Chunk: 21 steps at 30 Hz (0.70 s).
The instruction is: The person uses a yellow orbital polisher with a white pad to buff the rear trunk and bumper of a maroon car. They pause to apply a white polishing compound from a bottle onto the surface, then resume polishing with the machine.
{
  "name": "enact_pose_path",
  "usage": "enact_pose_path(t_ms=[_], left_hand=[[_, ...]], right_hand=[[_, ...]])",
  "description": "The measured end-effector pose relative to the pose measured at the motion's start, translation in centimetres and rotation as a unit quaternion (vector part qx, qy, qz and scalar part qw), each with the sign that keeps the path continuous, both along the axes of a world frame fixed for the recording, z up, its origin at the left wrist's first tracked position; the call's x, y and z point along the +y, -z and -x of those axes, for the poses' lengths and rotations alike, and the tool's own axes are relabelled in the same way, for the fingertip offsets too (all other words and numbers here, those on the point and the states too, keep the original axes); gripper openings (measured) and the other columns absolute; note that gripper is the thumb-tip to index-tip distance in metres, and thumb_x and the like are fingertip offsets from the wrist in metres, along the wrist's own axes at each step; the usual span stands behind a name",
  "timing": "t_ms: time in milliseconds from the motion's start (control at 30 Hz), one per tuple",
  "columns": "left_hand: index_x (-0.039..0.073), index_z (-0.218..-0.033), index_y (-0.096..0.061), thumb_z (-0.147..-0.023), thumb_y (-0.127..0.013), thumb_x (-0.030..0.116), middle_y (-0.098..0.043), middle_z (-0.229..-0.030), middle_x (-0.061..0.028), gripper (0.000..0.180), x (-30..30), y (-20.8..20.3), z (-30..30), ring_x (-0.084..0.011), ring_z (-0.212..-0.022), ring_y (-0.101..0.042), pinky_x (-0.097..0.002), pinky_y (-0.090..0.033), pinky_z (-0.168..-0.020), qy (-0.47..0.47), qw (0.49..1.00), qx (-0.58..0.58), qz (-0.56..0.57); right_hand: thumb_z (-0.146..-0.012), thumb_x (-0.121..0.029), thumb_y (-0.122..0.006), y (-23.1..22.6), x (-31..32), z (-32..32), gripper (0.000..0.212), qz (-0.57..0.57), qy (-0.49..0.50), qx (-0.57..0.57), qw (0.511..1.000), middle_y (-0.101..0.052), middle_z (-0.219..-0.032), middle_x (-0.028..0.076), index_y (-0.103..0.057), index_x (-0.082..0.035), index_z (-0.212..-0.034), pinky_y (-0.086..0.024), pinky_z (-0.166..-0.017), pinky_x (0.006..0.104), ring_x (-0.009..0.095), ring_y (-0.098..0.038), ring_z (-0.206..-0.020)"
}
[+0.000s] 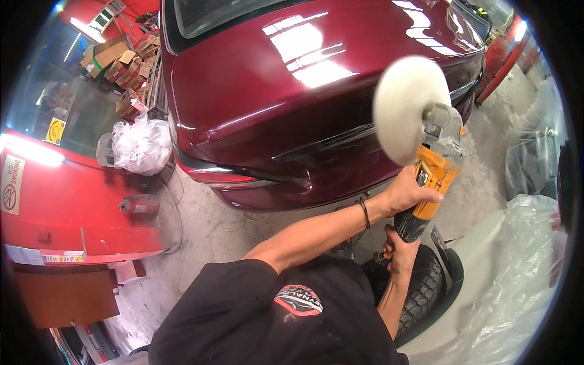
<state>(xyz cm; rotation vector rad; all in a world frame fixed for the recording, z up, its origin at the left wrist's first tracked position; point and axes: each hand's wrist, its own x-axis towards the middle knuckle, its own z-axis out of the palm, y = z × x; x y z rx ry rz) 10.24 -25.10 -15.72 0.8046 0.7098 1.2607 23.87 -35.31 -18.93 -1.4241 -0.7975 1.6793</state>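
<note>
My left hand (406,193) grips the yellow body of a power polisher (435,170), a dark band on its wrist. Just below, my right hand (399,249) is closed round the tool's black rear handle. The round white wool pad (404,106) looks blurred and sits at the rear edge of a dark red car (274,91); I cannot tell if it touches the paint. The glossy boot lid reflects the ceiling lights.
A white plastic bag (143,145) and a red cylinder (139,205) lie on the concrete floor left of the car. Cardboard boxes (118,58) are stacked behind. A tyre (426,286) and a white panel under clear sheeting (517,274) are at my right.
</note>
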Motion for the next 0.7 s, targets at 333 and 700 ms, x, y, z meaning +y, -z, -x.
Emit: enact_pose_path(t_ms=[333,700], left_hand=[[0.0,-0.144,-0.06,-0.081,-0.098,0.021,-0.072,-0.129,-0.0081,0.077,-15.4,0.4,10.4,-0.0184,-0.119,-0.067,-0.038,-0.054,-0.108,-0.045,0.999,0.031,0.003],[-0.004,-0.152,-0.056,-0.087,-0.088,0.022,-0.075,-0.13,-0.0185,0.077,-34.7,4.0,22.4,-0.0298,-0.114,-0.077,-0.0461,-0.062,-0.105,-0.129,0.984,0.124,0.013]], right_hand=[[-0.084,-0.004,-0.09,1.3,-12.3,7.3,0.021,-0.031,-0.107,-0.053,0.992,-0.071,-0.083,0.001,-0.075,-0.001,-0.099,-0.052,-0.063,0.0304,0.012,-0.065,-0.067],[-0.086,-0.009,-0.088,5.8,-27.4,17.5,0.024,-0.079,-0.252,-0.023,0.964,-0.08,-0.094,0.007,-0.08,-0.001,-0.107,-0.058,-0.082,0.0331,0.015,-0.074,-0.088]])
